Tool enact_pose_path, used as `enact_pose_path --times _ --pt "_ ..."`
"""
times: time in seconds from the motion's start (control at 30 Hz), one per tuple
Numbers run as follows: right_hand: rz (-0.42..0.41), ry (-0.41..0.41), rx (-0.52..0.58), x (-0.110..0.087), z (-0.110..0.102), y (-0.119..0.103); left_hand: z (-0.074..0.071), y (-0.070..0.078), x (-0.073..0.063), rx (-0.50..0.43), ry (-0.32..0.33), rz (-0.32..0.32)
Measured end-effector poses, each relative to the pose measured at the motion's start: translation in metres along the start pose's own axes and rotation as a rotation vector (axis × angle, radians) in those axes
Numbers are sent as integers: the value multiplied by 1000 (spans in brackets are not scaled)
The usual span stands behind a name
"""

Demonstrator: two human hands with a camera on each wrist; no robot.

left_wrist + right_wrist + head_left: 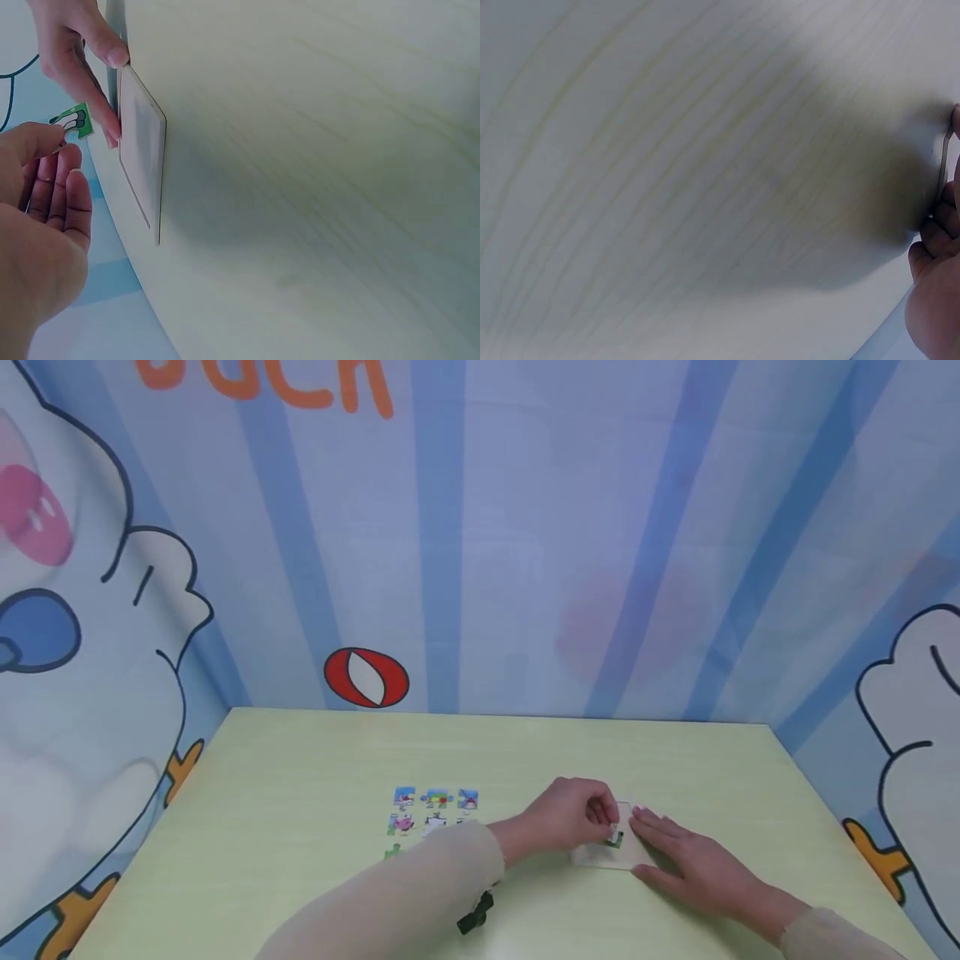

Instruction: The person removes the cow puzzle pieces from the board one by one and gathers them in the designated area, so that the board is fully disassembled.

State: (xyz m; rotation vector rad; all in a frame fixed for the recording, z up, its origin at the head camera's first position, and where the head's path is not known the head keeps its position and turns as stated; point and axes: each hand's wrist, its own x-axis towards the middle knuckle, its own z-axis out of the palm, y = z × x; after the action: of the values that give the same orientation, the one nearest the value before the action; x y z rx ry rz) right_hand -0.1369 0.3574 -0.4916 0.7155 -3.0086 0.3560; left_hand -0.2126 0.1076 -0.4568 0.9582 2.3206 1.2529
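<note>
Between thumb and finger my left hand [573, 814] pinches a small green puzzle piece [73, 120] with a white and dark drawing on it. It hangs over a flat white puzzle board [600, 858] with a raised rim, and the left wrist view shows a gap between piece and board. Along the board's right edge lies my right hand [697, 868], its fingers fairly straight and touching that edge. The right wrist view catches only part of this hand [937, 277] and a sliver of the board's edge.
Left of the board, several loose puzzle pieces [437, 798] lie in rows on the pale yellow-green table [300, 777]. My left sleeve [405, 893] covers part of them. A printed blue-striped curtain [510, 568] hangs behind the table's far edge.
</note>
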Motion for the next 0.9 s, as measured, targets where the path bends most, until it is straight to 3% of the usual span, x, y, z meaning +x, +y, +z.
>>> enact_pose_path --times 0.67,0.9 --pt "0 -11 -12 3 2 -2 -28 -12 -28 38 17 -19" --pt "-3 -1 -20 2 2 -2 -38 -11 -44 8 24 -60"
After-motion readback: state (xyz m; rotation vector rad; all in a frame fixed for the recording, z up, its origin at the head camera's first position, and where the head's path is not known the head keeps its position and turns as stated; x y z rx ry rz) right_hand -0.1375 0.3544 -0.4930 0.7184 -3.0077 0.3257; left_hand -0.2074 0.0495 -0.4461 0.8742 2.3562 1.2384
